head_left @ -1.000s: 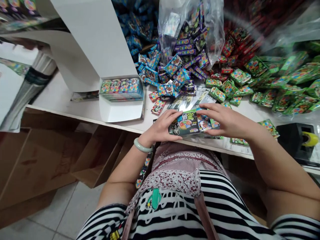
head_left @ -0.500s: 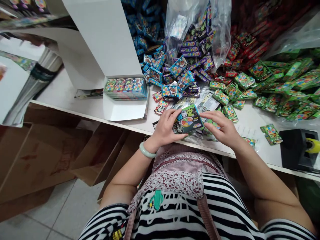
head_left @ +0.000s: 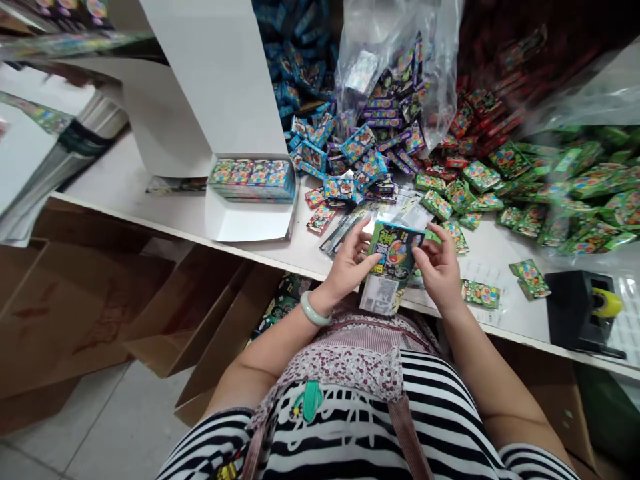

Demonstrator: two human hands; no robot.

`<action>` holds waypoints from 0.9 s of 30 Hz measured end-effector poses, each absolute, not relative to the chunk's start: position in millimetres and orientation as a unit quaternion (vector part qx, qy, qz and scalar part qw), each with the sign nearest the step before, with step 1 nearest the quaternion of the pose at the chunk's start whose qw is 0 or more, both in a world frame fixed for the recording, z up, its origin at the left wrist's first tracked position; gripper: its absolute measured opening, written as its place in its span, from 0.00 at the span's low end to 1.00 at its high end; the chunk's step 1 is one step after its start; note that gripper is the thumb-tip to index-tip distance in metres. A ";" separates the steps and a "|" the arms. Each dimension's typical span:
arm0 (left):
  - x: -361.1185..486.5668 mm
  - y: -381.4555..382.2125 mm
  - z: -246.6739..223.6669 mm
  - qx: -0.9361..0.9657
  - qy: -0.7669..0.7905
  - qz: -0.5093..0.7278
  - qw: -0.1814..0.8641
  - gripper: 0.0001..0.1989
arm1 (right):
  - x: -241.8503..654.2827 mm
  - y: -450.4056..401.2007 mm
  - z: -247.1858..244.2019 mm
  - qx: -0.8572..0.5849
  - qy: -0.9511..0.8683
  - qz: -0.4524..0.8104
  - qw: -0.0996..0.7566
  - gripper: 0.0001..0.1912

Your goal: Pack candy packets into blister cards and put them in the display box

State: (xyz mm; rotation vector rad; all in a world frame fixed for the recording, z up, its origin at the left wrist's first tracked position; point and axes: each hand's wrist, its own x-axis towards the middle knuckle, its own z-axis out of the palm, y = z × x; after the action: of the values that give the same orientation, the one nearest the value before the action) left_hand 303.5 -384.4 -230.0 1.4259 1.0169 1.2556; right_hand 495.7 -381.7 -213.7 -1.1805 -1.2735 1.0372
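A dark printed packet [head_left: 393, 270] with green and blue patches and a pale lower panel is held upright at the table's front edge. My left hand [head_left: 350, 267], with a pale bangle at the wrist, grips its left side, thumb across the front. My right hand [head_left: 439, 267] pinches its upper right edge between thumb and fingers. Behind it lie flat clear-and-dark wrappers [head_left: 350, 230], partly covered. Small green boxes [head_left: 480, 294] lie just right of my right hand.
An open white carton [head_left: 245, 223] holding rows of small boxes stands at left. Piles of blue [head_left: 313, 157], purple [head_left: 383, 113], red [head_left: 485, 107] and green boxes [head_left: 590, 180] fill the back. A black tape dispenser [head_left: 575, 310] sits at right; brown cartons [head_left: 90, 300] stand below.
The packet has turned from lying tilted sideways to standing more upright, nearer my body, showing its pale lower panel. My right hand has closed onto its right edge.
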 end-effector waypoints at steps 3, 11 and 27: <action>302.0 -385.8 -231.9 0.587 0.397 0.490 0.508 0.36 | 496.8 -384.6 -218.1 -0.500 -0.548 0.416 0.526 0.28; 296.0 -390.6 -235.3 0.607 0.390 0.455 0.522 0.35 | 506.6 -389.8 -223.4 -0.504 -0.614 0.385 0.470 0.17; 297.4 -371.7 -201.3 0.581 0.429 0.523 0.453 0.10 | 508.0 -367.0 -193.8 -0.456 -0.619 0.459 0.446 0.10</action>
State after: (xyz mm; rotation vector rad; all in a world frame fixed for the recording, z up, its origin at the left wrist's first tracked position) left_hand 297.4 -371.7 -201.3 1.4351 1.0588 1.2922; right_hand 508.0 -367.0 -193.8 -1.1291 -1.5334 1.1367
